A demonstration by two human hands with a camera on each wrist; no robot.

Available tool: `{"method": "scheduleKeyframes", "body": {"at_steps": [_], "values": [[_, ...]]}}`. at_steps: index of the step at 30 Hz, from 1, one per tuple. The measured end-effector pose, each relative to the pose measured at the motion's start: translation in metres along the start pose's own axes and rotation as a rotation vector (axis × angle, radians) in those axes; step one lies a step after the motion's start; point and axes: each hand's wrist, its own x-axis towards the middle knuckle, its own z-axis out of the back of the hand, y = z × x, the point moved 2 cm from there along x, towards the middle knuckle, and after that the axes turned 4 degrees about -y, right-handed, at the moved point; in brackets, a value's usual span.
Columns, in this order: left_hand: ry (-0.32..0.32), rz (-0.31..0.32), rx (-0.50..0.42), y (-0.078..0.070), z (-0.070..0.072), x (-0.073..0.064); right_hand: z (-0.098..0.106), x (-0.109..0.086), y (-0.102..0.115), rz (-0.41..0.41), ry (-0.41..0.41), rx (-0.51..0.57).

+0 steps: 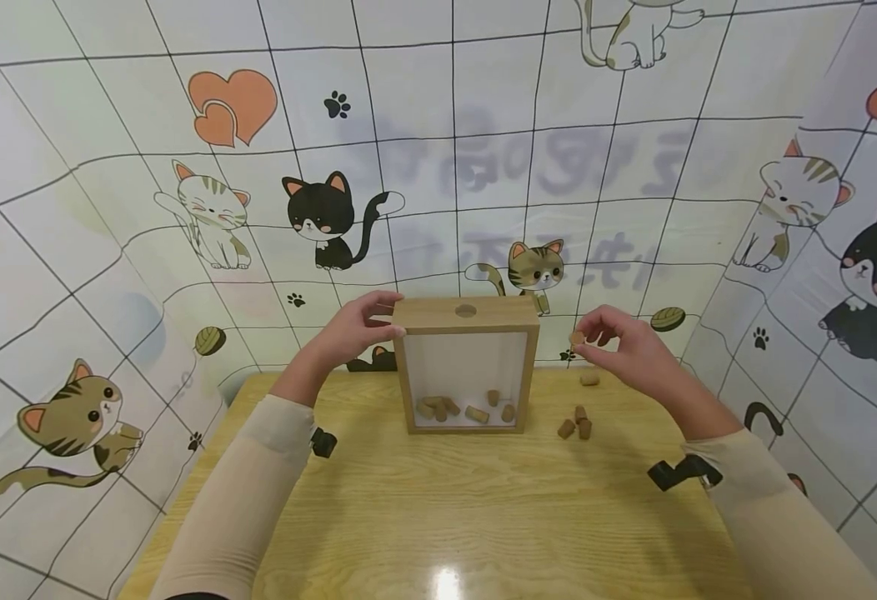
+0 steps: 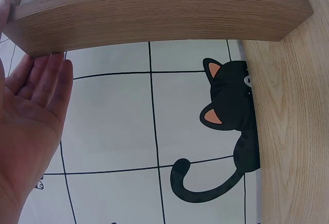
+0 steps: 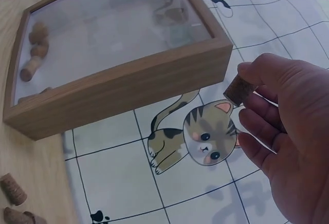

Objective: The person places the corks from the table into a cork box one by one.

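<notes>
A wooden box (image 1: 467, 323) with a clear front stands upright at the back of the table, a round hole (image 1: 466, 311) in its top. Several corks (image 1: 477, 413) lie at its bottom behind the pane. My left hand (image 1: 356, 330) grips the box's upper left corner, thumb at the front and fingers behind; in the left wrist view those fingers (image 2: 54, 82) touch the frame. To the right of the box, raised above the table, my right hand (image 1: 625, 346) pinches a cork (image 3: 239, 90) between thumb and forefinger, apart from the box.
Several loose corks (image 1: 580, 422) sit on the table right of the box, with a single cork (image 1: 589, 378) farther back. The wooden table (image 1: 438, 500) meets a wall sheet (image 1: 423, 183) printed with cats and grid lines.
</notes>
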Motion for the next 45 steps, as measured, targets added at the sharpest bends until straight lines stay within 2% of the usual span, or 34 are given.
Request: {"method": "scheduleKeyframes", "body": {"at_steps": [9,16,23,33,42,45], "values": [[-0.004,0.006,-0.003,0.001,-0.001,-0.003,0.000,0.016,0.016,-0.024,0.011,0.036],[-0.008,0.009,-0.011,-0.001,-0.002,-0.004,0.001,0.033,0.027,0.010,-0.016,0.066],[-0.008,0.006,-0.005,-0.001,-0.002,-0.004,-0.005,0.052,0.035,-0.016,-0.039,0.121],[-0.005,0.000,0.003,-0.003,-0.002,-0.004,-0.022,0.076,0.048,-0.075,0.006,0.221],[-0.010,0.007,0.016,-0.001,-0.001,-0.002,-0.037,0.096,0.057,-0.134,0.102,0.328],[-0.012,0.007,0.020,-0.001,-0.001,-0.002,-0.041,0.102,0.062,-0.138,0.112,0.328]]}}
